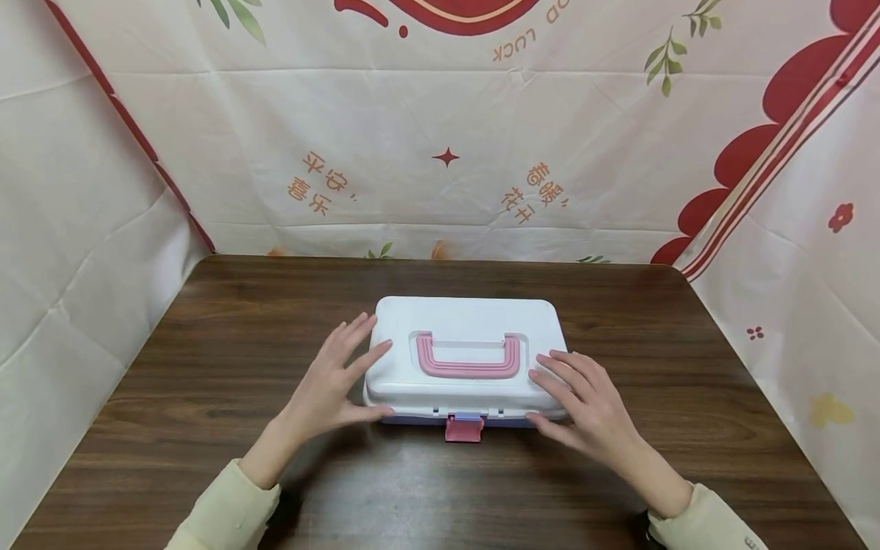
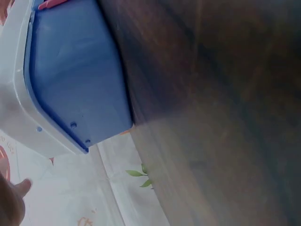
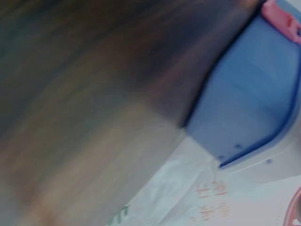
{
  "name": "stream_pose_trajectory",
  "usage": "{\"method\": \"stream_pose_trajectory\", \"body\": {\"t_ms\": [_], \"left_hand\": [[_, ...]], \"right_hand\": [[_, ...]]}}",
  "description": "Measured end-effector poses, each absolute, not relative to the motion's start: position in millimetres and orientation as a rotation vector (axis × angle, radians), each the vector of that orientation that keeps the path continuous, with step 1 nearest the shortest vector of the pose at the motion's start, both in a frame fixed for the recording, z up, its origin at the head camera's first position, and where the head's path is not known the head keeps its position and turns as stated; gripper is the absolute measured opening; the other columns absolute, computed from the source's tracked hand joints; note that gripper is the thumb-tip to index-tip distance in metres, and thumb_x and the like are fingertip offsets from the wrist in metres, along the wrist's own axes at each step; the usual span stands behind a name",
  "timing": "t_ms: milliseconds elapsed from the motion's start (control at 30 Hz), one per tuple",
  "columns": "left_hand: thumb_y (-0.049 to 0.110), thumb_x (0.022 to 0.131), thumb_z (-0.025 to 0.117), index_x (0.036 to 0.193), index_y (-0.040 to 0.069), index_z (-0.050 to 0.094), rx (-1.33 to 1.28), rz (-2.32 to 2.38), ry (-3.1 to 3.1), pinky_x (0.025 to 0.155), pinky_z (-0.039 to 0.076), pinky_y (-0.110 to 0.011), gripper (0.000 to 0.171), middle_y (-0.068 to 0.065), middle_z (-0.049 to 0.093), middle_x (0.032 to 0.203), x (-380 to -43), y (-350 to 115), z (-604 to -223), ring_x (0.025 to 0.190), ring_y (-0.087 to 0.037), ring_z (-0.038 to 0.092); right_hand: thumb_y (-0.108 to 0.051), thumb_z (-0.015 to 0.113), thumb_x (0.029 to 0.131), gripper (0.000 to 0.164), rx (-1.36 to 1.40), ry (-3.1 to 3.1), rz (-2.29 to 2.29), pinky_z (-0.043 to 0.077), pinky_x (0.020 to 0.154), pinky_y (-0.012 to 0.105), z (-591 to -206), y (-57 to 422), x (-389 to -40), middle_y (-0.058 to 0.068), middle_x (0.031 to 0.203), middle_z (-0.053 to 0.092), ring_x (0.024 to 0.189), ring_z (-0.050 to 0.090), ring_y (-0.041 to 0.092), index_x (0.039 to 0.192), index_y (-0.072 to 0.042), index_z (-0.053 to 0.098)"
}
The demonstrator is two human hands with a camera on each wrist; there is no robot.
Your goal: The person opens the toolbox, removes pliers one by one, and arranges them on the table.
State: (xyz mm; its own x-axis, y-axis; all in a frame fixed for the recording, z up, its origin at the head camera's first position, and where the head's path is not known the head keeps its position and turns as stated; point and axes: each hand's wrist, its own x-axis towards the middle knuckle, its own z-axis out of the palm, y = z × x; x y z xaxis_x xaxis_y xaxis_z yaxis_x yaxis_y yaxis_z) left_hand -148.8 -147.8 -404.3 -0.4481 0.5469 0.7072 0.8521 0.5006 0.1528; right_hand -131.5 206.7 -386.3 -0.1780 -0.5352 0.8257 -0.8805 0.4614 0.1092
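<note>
A storage box with a white lid [image 1: 467,315] and blue base [image 2: 77,70] sits on the table. Its pink carrying handle [image 1: 469,370] lies folded into a recess in the lid. At the front, the pink latch [image 1: 464,429] sticks outward, swung away from the box. My left hand [image 1: 330,386] is spread at the box's left end, thumb by the front corner. Over the right end, my right hand [image 1: 584,405] has its fingers above the lid and its thumb near the front edge. Whether either hand touches the lid, I cannot tell. The right wrist view shows the blue base [image 3: 247,89] from its right side.
Dark wood-grain table [image 1: 227,367] extends around the box on every side. A white printed cloth [image 1: 447,114] hangs behind the table, with white cloth also along the left and right sides.
</note>
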Motion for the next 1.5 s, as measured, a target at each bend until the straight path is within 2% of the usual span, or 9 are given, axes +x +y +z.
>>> {"method": "stream_pose_trajectory", "body": {"t_ms": [200,533,667,767,900,1133,1267,1400,1500], "left_hand": [[0.059,0.061,0.069,0.133,0.016,0.038,-1.255,-0.622,-2.213,0.095,0.021,-0.054,0.089,-0.022,0.028,0.135,-145,-145,-412,0.124,-0.033,0.025],[0.052,0.062,0.073,0.137,0.021,0.028,-1.225,-0.477,-2.390,0.095,0.021,-0.054,0.093,-0.019,0.010,0.143,-143,-147,-414,0.128,-0.036,0.012],[0.048,0.064,0.074,0.136,0.021,0.031,-1.198,-0.466,-2.380,0.096,0.024,-0.049,0.088,-0.018,0.014,0.142,-143,-148,-415,0.126,-0.038,0.016],[0.049,0.066,0.072,0.135,0.021,0.034,-1.194,-0.463,-2.368,0.093,0.030,-0.047,0.084,-0.016,0.018,0.142,-143,-148,-416,0.125,-0.040,0.019],[0.048,0.066,0.072,0.134,0.021,0.035,-1.192,-0.489,-2.400,0.088,0.036,-0.048,0.082,-0.014,0.019,0.142,-141,-148,-416,0.126,-0.038,0.017],[0.048,0.069,0.069,0.132,0.022,0.038,-1.175,-0.600,-2.428,0.087,0.037,-0.045,0.076,-0.015,0.017,0.142,-139,-148,-414,0.127,-0.034,0.018],[0.045,0.069,0.070,0.132,0.024,0.040,-1.134,-0.696,-2.447,0.087,0.038,-0.044,0.073,-0.017,0.012,0.143,-138,-148,-415,0.124,-0.031,0.027],[0.040,0.073,0.069,0.133,0.026,0.040,-1.088,-0.740,-2.471,0.080,0.042,-0.045,0.068,-0.018,0.009,0.144,-137,-146,-416,0.116,-0.031,0.037],[0.040,0.076,0.066,0.133,0.026,0.041,-1.076,-0.734,-2.473,0.078,0.043,-0.046,0.064,-0.018,0.010,0.144,-136,-146,-415,0.114,-0.032,0.039]], "right_hand": [[-0.048,0.059,0.079,0.056,1.201,-1.962,0.476,0.030,0.086,0.051,-405,221,-138,0.021,0.111,0.054,0.101,0.046,0.041,0.109,-0.001,0.059],[-0.053,0.057,0.077,0.066,1.231,-2.061,0.441,0.025,0.093,0.049,-415,231,-145,0.023,0.120,0.047,0.110,0.040,0.043,0.118,-0.002,0.053],[-0.053,0.057,0.078,0.066,1.230,-2.080,0.433,0.025,0.095,0.046,-415,233,-145,0.023,0.122,0.046,0.111,0.038,0.043,0.119,-0.002,0.052],[-0.053,0.057,0.078,0.066,1.226,-2.095,0.437,0.021,0.100,0.038,-416,233,-144,0.022,0.122,0.046,0.112,0.038,0.042,0.120,-0.002,0.052],[-0.052,0.059,0.077,0.066,1.226,-2.100,0.454,0.020,0.101,0.031,-416,233,-143,0.022,0.122,0.046,0.112,0.037,0.042,0.120,-0.001,0.052],[-0.050,0.062,0.075,0.067,1.230,-2.117,0.552,0.021,0.100,0.031,-417,232,-141,0.024,0.124,0.043,0.114,0.033,0.045,0.119,0.000,0.052],[-0.051,0.065,0.072,0.069,1.166,-2.160,0.645,0.020,0.101,0.032,-418,231,-139,0.027,0.127,0.038,0.117,0.029,0.047,0.120,-0.002,0.052],[-0.055,0.065,0.069,0.075,1.023,-2.244,0.689,0.020,0.100,0.026,-419,228,-134,0.025,0.132,0.032,0.119,0.032,0.039,0.123,-0.006,0.050],[-0.058,0.063,0.069,0.078,0.935,-2.306,0.695,0.021,0.097,0.018,-419,226,-130,0.020,0.136,0.030,0.117,0.037,0.032,0.127,-0.008,0.048]]}}
